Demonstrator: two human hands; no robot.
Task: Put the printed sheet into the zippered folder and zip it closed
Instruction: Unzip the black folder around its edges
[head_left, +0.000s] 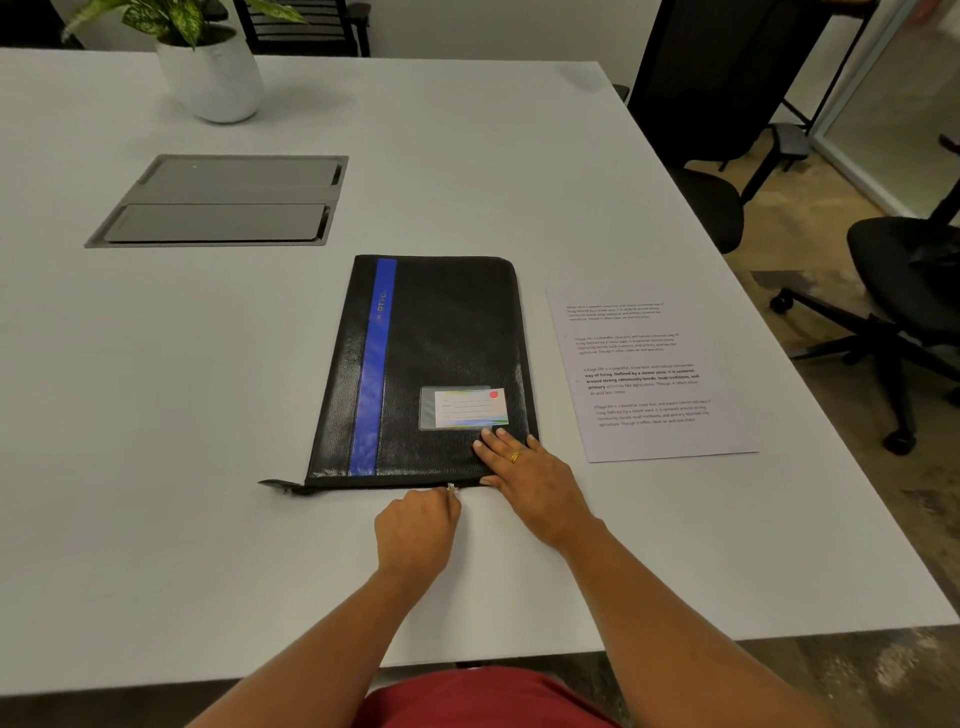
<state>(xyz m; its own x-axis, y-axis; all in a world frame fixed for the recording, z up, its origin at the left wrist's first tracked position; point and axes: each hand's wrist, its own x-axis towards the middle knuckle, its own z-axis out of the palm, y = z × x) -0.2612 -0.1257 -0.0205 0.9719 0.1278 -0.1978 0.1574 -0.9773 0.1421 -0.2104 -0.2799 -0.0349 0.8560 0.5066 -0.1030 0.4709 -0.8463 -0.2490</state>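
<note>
A black zippered folder (447, 343) with a blue stripe and a label pocket lies flat in the middle of the white table (156, 415). The printed sheet (644, 374) lies on the table just right of the folder, apart from it. My left hand (415, 530) pinches the small silver zipper pull (451, 488) at the folder's near edge. My right hand (524, 478) rests flat on the folder's near right corner, fingers spread, a gold ring on one finger. A black zipper tail sticks out at the near left corner.
A grey recessed cable box (223, 202) is set into the table behind the folder to the left. A potted plant in a white pot (213, 73) stands at the far left. Black office chairs (904, 291) stand beyond the table's right edge.
</note>
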